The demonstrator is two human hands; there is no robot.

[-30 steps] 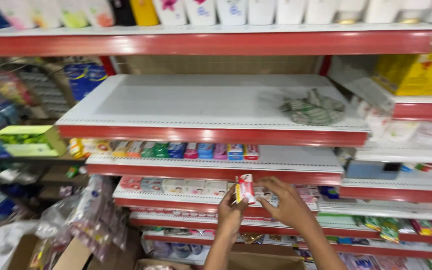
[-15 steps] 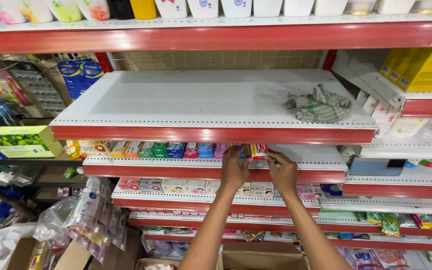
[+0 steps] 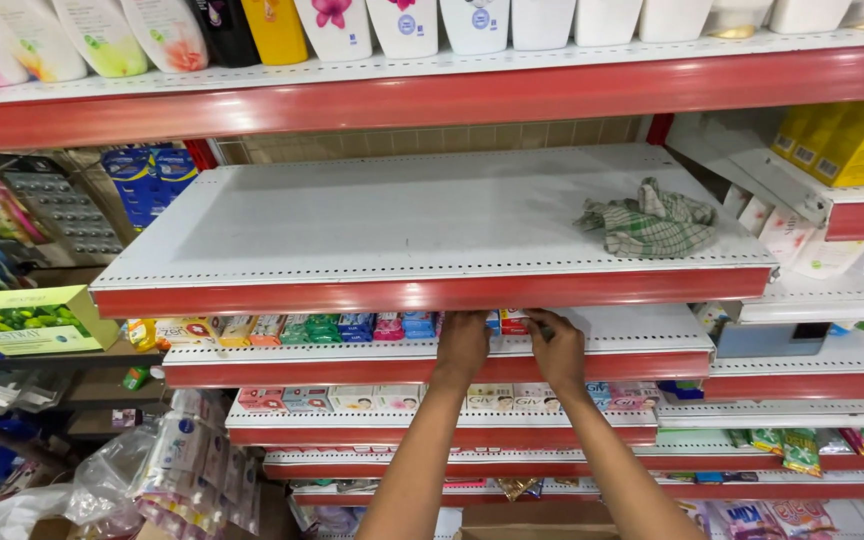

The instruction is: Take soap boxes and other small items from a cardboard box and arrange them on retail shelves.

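Note:
My left hand (image 3: 464, 345) and my right hand (image 3: 555, 350) reach up side by side to the second shelf (image 3: 642, 352). Between them a small red and white box (image 3: 512, 322) sits in a row of small soap boxes (image 3: 352, 327) in yellow, green, blue and pink. Both hands press against that box from either side. Their fingertips are partly hidden under the red front edge of the wide white shelf (image 3: 372, 215) above.
A green checked cloth (image 3: 652, 225) lies on the wide shelf's right part. Lotion bottles (image 3: 402, 20) line the top shelf. Yellow boxes (image 3: 842, 140) stand at right, a green box (image 3: 37, 318) at left. Lower shelves hold more soap boxes (image 3: 352, 398); bagged goods (image 3: 192, 470) hang low left.
Both hands rose from the third shelf's height to the second shelf, carrying the red and white box up into the row. The view has moved closer.

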